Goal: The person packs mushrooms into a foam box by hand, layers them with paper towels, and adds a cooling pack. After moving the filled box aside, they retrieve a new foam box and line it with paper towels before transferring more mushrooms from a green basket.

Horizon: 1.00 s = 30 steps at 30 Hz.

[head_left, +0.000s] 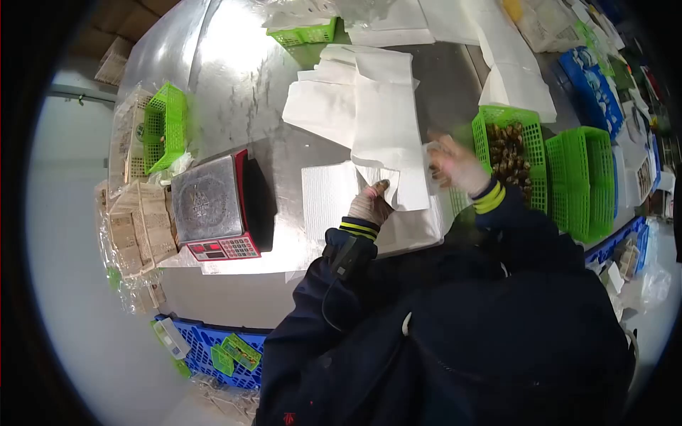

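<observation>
My left hand is closed on the lower edge of a white paper sheet, near the table's front edge. My right hand, blurred by motion, is beside the sheet's right edge; its fingers are smeared and what they hold, if anything, is unclear. More white sheets lie under and to the left of the top one, and a textured white sheet lies flat left of my left hand. Just right of my right hand is a green basket with brown shell-like items.
A red scale stands at the left, with green and beige baskets beyond it. Stacked green baskets stand at the right. Another green basket and white paper are at the back. A blue crate is below left.
</observation>
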### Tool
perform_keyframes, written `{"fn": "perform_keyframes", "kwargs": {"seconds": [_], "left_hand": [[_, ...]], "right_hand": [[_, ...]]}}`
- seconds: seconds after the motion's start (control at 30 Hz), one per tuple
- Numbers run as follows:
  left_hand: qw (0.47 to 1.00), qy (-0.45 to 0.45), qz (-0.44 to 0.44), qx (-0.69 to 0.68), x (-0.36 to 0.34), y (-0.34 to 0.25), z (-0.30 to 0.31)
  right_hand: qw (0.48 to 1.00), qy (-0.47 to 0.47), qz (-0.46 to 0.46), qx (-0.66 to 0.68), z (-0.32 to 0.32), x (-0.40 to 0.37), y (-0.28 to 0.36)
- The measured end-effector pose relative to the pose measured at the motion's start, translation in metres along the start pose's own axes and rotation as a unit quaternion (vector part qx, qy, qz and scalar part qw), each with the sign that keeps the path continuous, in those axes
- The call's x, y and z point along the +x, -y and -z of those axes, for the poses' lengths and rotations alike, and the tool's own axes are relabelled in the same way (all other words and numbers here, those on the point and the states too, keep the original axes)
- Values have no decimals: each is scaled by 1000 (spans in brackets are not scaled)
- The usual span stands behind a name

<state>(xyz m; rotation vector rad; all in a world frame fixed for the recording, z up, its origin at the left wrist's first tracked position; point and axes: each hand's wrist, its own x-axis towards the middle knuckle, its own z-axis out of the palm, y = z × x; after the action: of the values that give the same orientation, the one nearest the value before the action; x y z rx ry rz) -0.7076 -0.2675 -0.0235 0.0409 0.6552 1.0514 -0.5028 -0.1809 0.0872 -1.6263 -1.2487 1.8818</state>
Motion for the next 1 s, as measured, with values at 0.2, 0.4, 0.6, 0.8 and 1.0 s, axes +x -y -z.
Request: {"fn": "perform_keyframes", "kwargs": {"seconds": [0.2, 0.4, 0.6, 0.8, 1.0], "left_hand": [[997, -76, 10, 22, -37, -19, -24], [932, -180, -48, 312, -65, -20, -31], [881, -183, -166, 404, -84, -12, -41], [865, -127, -140, 464, -88, -14, -14], [821, -176, -159, 519, -78, -4, -7]], "right_hand": [[994, 5, 58, 95, -38, -29, -65], [995, -1, 48, 91, -36, -40, -70], [991, 34, 53, 117, -35, -41, -83], [999, 37, 37, 9, -31, -44, -71], [996, 30, 45, -75, -33, -40, -77]]}}
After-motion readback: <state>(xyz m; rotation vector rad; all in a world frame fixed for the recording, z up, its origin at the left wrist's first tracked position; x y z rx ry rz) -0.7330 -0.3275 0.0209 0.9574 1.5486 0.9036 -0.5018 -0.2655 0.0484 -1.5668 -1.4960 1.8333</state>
